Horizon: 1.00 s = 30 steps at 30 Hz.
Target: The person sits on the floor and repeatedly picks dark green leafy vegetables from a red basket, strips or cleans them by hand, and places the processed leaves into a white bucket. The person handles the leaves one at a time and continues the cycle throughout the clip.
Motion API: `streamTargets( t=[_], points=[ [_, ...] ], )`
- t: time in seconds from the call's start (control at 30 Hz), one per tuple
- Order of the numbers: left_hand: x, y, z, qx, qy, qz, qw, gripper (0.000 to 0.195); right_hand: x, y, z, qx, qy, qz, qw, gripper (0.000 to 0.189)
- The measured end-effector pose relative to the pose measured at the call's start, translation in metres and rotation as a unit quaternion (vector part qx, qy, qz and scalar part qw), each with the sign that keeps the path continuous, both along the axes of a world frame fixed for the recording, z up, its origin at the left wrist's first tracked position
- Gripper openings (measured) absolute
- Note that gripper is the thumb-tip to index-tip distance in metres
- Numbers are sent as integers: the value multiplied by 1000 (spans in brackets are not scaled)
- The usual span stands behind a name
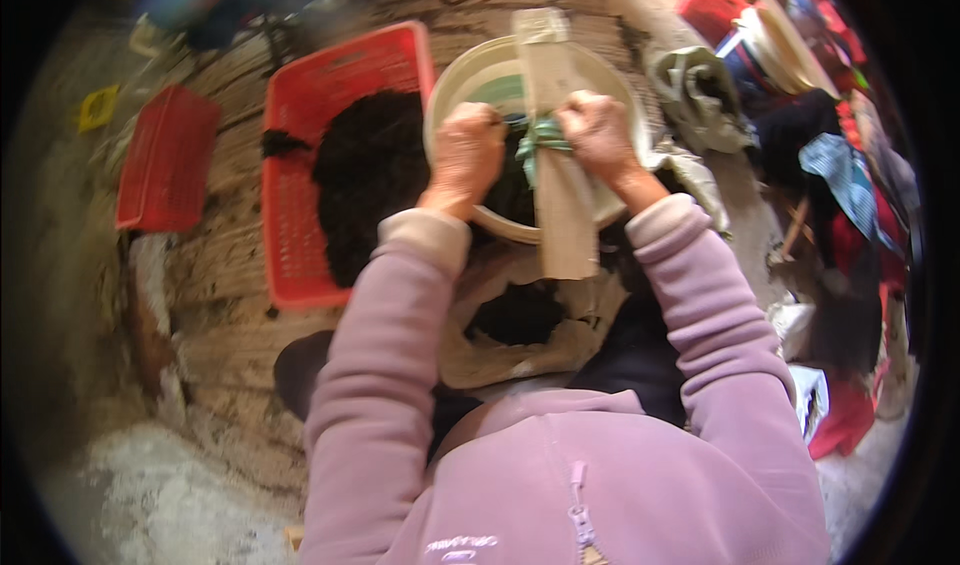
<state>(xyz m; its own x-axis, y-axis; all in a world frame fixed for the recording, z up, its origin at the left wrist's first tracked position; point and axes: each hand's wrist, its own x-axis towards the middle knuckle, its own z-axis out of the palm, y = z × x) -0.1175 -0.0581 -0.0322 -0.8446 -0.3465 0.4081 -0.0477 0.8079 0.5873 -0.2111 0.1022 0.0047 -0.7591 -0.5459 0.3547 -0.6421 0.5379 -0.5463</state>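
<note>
Both hands are curled into fists over a cream plastic bucket (442, 84). A flat wooden board (568, 227) lies lengthwise across its rim, with a green strip (547, 137) tied around the middle. My left hand (469, 145) is left of the board, beside a small dark piece (514, 118). My right hand (596, 133) is at the board's right edge, close against the green tie. The curled fingers hide whatever either hand grips. Dark material shows inside the bucket below the board.
Left of the bucket stands a red plastic basket (300, 265) with a dark heap (375, 182) in it. A smaller red basket (169, 160) is farther left. An open sack (465, 362) with dark contents lies between my legs. Cloths and bags (697, 99) crowd the right side.
</note>
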Motion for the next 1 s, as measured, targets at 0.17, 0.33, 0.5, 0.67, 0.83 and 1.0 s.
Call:
streamTargets(
  t=[0.17,0.33,0.5,0.67,0.83,1.0],
  points=[
    [4,16,-33,128,-93,-10,987,18,-12,20,5,-95,-364,-34,926,19],
    [20,5,-8,260,37,-65,963,21,-37,84,27,-109,-379,-95,914,25],
    [71,-67,-1,295,7,20,955,15,-71,166,35,39,-343,-107,932,23],
    [124,-163,-54,403,-297,214,839,21,-86,232,-10,177,-300,-173,921,24],
    [121,-175,-125,187,-442,122,869,29,-111,264,-33,298,-394,-312,812,26],
    [96,-132,-180,28,-442,118,889,28,-114,258,-25,188,-434,-324,819,36]
  ],
)
